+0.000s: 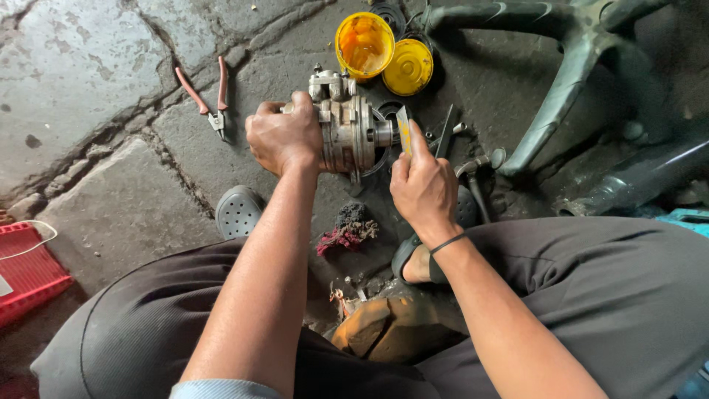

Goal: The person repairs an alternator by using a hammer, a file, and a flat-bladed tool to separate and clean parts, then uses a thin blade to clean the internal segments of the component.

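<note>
Your left hand is wrapped shut over the back of the grey metal brake assembly, fingers curled down its far side, holding it on edge over the cracked stone floor between your knees. Your right hand is pinched closed on a thin flat blade with a yellow smear along it, its tip just at the round hub on the assembly's right face. The main risk, as I judge it, is a slip: the casting looks greasy, you grip it with one hand only, and if you push the blade sideways the part may roll out of your palm or the blade skid off toward your left fingers. Keep the push in line with the hub and away from the holding hand. Just beyond the part stands an open yellow tub of orange grease with its yellow lid beside it; a jerk of the assembly could tip the tub onto the floor. Loose dark tools lie just right of your hand, so a dropped blade could be lost among them. Your sandalled foot sits right under the work, where a falling casting would land. The red-handled pliers lie well apart to the left.
</note>
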